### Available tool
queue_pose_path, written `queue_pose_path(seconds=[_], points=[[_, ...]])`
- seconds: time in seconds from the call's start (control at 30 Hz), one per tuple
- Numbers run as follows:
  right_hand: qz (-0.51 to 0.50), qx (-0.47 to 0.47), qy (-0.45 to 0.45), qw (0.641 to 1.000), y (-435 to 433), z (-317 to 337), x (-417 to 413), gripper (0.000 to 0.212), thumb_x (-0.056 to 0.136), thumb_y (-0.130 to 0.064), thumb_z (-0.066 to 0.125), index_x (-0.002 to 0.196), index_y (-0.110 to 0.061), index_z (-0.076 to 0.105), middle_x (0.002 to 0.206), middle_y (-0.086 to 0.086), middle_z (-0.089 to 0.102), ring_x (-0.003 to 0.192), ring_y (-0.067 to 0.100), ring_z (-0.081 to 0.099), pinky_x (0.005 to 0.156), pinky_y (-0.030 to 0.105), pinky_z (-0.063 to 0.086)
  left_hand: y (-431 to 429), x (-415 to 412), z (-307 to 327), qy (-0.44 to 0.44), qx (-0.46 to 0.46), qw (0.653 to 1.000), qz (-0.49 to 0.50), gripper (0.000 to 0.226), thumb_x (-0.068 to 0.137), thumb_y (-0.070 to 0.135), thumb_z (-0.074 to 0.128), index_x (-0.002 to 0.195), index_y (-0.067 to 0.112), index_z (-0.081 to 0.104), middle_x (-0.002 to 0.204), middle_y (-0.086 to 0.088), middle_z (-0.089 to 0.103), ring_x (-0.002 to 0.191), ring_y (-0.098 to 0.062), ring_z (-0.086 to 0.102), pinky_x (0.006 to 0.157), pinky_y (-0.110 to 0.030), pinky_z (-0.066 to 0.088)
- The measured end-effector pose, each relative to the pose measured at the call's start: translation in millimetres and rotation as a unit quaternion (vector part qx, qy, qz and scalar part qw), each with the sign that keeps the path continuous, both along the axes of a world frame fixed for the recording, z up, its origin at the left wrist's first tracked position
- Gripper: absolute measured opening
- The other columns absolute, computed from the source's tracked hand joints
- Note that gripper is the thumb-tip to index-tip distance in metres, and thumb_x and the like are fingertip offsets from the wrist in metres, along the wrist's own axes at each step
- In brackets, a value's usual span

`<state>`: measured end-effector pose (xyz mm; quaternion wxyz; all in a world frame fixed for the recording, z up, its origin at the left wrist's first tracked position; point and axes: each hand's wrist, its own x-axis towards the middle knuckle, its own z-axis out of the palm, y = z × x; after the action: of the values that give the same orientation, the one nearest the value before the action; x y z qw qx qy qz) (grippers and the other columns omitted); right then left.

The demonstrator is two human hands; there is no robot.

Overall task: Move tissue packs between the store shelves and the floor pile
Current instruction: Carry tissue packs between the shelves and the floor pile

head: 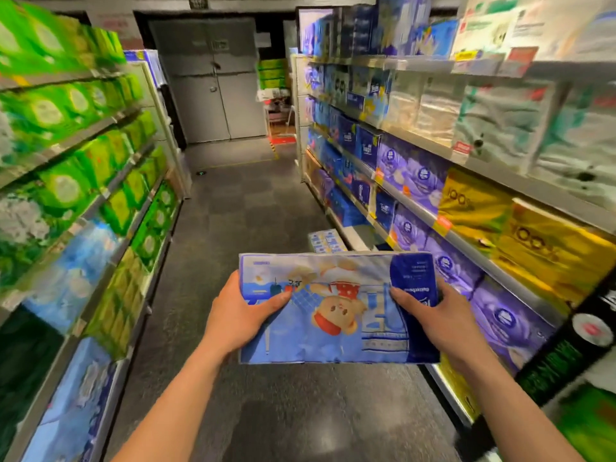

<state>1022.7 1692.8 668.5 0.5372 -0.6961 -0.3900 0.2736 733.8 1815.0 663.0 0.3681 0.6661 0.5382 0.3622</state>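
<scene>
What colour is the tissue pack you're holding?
The tissue pack is light blue with a dark blue end and a cartoon bear, seen in the head view.

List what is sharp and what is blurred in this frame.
Head view: pack, left hand and right hand fairly sharp; shelves at both edges smeared by motion blur and bowed by the wide lens; soft sheen on the floor.

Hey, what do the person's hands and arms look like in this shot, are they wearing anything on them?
Both are bare. The left hand and right hand have no gloves, and I can make out no rings on the fingers that show. The left forearm and right forearm are uncovered down to the bottom edge of the picture: no sleeves, watch, bracelet or wristband in view.
</scene>
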Motion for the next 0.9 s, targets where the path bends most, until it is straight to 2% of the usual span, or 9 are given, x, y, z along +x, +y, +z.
queue_pose_path(seconds=[0.07, 0.2, 0.33, 0.47, 0.53, 0.63, 0.77, 0.83, 0.9], points=[[0.002, 0.0, -0.002, 1.0, 49.6, 6.5, 8.4, 0.021, 0.084, -0.037, 0.079, 0.097, -0.029, 0.064, 0.089, -0.016, 0.072, 0.065, -0.012, 0.066, 0.056, 0.014, 0.046, 52.4, 9.9, 9.6, -0.006, 0.011, 1.0, -0.006, 0.067, 0.058, 0.063, 0.087, 0.113, 0.035, 0.063, 0.104, 0.016, 0.074, 0.09, 0.0, 0.07, 0.077, -0.03, 0.056], [-0.007, 0.013, -0.011, 1.0, 150.3, 4.5, 34.9, 0.029, 0.082, -0.038, 0.081, 0.104, -0.027, 0.066, 0.094, -0.011, 0.075, 0.071, -0.002, 0.07, 0.065, 0.026, 0.051, 154.6, 34.8, 10.1, -0.008, 0.016, 1.0, -0.015, 0.065, 0.06, 0.062, 0.087, 0.113, 0.032, 0.066, 0.099, 0.015, 0.076, 0.086, 0.0, 0.072, 0.072, -0.029, 0.055], [-0.016, 0.012, -0.024, 1.0, 262.3, -7.8, 74.5, 0.04, 0.078, -0.045, 0.082, 0.11, -0.027, 0.066, 0.098, -0.01, 0.076, 0.079, 0.006, 0.073, 0.07, 0.031, 0.056, 263.8, 70.3, 0.2, -0.034, 0.009, 0.999, -0.011, 0.08, 0.048, 0.074, 0.082, 0.113, 0.03, 0.065, 0.098, 0.012, 0.077, 0.087, -0.006, 0.074, 0.079, -0.041, 0.061], [-0.012, 0.027, -0.051, 0.998, 387.9, -4.7, 117.9, 0.036, 0.076, -0.048, 0.082, 0.103, -0.028, 0.068, 0.096, -0.011, 0.076, 0.082, 0.008, 0.073, 0.075, 0.036, 0.057, 381.6, 104.7, -0.5, -0.058, 0.008, 0.998, 0.008, 0.085, 0.047, 0.077, 0.085, 0.114, 0.029, 0.066, 0.102, 0.009, 0.077, 0.092, -0.012, 0.075, 0.084, -0.051, 0.06], [-0.006, 0.027, -0.07, 0.997, 446.8, 8.9, 133.1, 0.037, 0.075, -0.049, 0.082, 0.103, -0.028, 0.069, 0.093, -0.012, 0.076, 0.082, 0.007, 0.071, 0.075, 0.037, 0.056, 433.2, 121.0, 11.6, -0.058, 0.016, 0.998, 0.028, 0.08, 0.049, 0.074, 0.087, 0.111, 0.028, 0.066, 0.098, 0.009, 0.077, 0.09, -0.012, 0.074, 0.081, -0.048, 0.06], [0.0, 0.035, -0.082, 0.996, 522.1, 28.2, 149.2, 0.038, 0.074, -0.053, 0.082, 0.102, -0.03, 0.069, 0.091, -0.013, 0.076, 0.081, 0.006, 0.072, 0.076, 0.039, 0.058, 498.3, 137.1, 31.3, -0.053, 0.023, 0.997, 0.047, 0.06, 0.059, 0.054, 0.093, 0.102, 0.025, 0.062, 0.09, 0.008, 0.075, 0.081, -0.01, 0.072, 0.071, -0.035, 0.059], [0.024, 0.046, -0.093, 0.994, 638.1, 49.6, 159.0, 0.037, 0.076, -0.049, 0.081, 0.103, -0.029, 0.068, 0.092, -0.014, 0.076, 0.078, 0.001, 0.071, 0.072, 0.034, 0.056, 610.3, 142.6, 42.9, -0.071, 0.025, 0.996, 0.048, 0.075, 0.05, 0.069, 0.089, 0.107, 0.027, 0.064, 0.094, 0.008, 0.077, 0.081, -0.005, 0.073, 0.072, -0.035, 0.06], [0.03, 0.057, -0.102, 0.993, 695.8, 55.6, 158.0, 0.033, 0.077, -0.044, 0.082, 0.101, -0.027, 0.068, 0.089, -0.015, 0.075, 0.074, -0.003, 0.069, 0.067, 0.029, 0.053, 669.1, 143.5, 45.5, -0.074, 0.034, 0.996, 0.046, 0.065, 0.056, 0.06, 0.088, 0.107, 0.027, 0.064, 0.094, 0.007, 0.076, 0.078, -0.001, 0.072, 0.067, -0.027, 0.057], [0.02, 0.062, -0.12, 0.991, 752.4, 53.4, 157.7, 0.033, 0.076, -0.045, 0.082, 0.1, -0.026, 0.068, 0.087, -0.015, 0.075, 0.073, -0.003, 0.068, 0.067, 0.029, 0.053, 729.3, 142.0, 45.6, -0.06, 0.054, 0.996, 0.036, 0.056, 0.062, 0.053, 0.087, 0.106, 0.027, 0.064, 0.092, 0.009, 0.075, 0.075, 0.001, 0.07, 0.062, -0.021, 0.051]])
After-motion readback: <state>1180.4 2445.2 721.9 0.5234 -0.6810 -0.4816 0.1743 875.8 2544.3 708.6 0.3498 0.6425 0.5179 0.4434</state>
